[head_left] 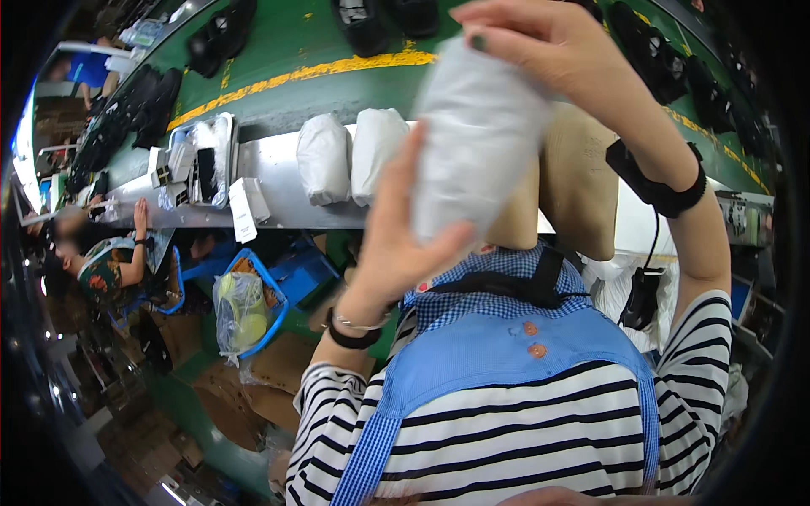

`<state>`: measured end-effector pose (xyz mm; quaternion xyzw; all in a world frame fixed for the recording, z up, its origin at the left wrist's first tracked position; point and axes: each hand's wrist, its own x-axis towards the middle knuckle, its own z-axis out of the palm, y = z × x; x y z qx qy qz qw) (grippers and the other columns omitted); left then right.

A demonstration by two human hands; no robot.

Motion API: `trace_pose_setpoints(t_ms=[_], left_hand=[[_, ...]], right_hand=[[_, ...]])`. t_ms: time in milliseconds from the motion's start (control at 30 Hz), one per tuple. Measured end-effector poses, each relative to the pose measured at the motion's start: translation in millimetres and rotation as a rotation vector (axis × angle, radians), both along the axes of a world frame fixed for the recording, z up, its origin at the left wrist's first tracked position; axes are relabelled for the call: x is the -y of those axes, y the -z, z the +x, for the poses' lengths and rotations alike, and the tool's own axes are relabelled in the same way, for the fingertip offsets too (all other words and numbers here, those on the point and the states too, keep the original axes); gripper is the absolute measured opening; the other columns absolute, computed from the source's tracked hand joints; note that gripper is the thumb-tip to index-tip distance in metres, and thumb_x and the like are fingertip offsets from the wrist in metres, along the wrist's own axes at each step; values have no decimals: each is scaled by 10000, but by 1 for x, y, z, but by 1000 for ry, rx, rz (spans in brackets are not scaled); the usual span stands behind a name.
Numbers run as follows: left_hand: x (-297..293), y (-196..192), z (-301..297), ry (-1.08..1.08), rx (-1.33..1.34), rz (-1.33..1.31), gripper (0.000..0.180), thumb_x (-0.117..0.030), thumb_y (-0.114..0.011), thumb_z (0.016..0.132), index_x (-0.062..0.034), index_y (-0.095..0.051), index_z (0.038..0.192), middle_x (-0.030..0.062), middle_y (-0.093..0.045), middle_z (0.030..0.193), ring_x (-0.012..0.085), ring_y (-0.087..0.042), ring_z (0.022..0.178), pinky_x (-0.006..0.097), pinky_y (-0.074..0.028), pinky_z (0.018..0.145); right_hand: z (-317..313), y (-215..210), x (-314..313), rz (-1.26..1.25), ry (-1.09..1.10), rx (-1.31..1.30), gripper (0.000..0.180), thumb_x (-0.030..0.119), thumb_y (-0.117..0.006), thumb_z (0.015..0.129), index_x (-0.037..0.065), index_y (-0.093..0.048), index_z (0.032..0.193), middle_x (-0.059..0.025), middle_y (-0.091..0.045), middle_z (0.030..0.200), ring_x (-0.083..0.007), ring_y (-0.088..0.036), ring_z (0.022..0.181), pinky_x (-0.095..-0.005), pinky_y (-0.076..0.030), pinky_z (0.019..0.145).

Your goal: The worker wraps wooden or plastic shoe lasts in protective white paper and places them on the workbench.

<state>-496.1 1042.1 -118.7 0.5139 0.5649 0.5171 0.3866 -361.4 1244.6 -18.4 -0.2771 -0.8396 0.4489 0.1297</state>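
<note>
Between my two hands a bundle wrapped in white paper (pixel 481 139) is held up above the bench, slightly blurred; what the paper covers is hidden. My left hand (pixel 413 232) grips its lower left side, thumb across the near end. At the far end my right hand (pixel 540 42) has its fingers closed over the top. Two similar white-wrapped bundles, a left one (pixel 323 160) and a right one (pixel 377 152), lie side by side on the metal bench (pixel 270 160). Just right of the held bundle are tan, rounded pieces (pixel 578 181), partly covered.
Black shoes (pixel 359 25) stand along the green surface (pixel 304 63) beyond the bench. A tray (pixel 221 160) with small items and white tags (pixel 245 207) lie left. Below hangs a blue-rimmed basket (pixel 274 295). Another person (pixel 105 270) sits far left. A black cord (pixel 654 240) hangs from my right wristband.
</note>
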Motion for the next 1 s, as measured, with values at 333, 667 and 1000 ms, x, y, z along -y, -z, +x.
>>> trace_pose_setpoints(t_ms=[333, 667, 1000], left_hand=[[19, 118, -165, -504, -468, -616, 877, -355, -694, 706, 74, -298, 1359, 329, -517, 1184, 384, -535, 1108, 399, -446, 918], [15, 186, -158, -699, -373, -783, 945, -483, -608, 712, -74, -174, 1445, 321, -397, 1296, 441, -431, 1184, 433, -363, 994], [0, 161, -157, -570, -515, -876, 917, -497, -595, 732, -57, -198, 1432, 307, -390, 1303, 443, -438, 1164, 463, -353, 987]], right_hand=[[22, 85, -16, 358, -146, 305, 304, 188, -582, 837, 4, -600, 1079, -180, -621, 1054, -339, -599, 910, -377, -480, 813], [32, 104, -11, 135, -152, 473, 428, 50, -642, 711, 2, -526, 1120, -212, -575, 1030, -388, -528, 988, -412, -429, 868], [93, 79, -32, 535, -63, 339, 378, 55, -657, 708, 18, -566, 1073, -172, -592, 1039, -369, -531, 936, -423, -431, 835]])
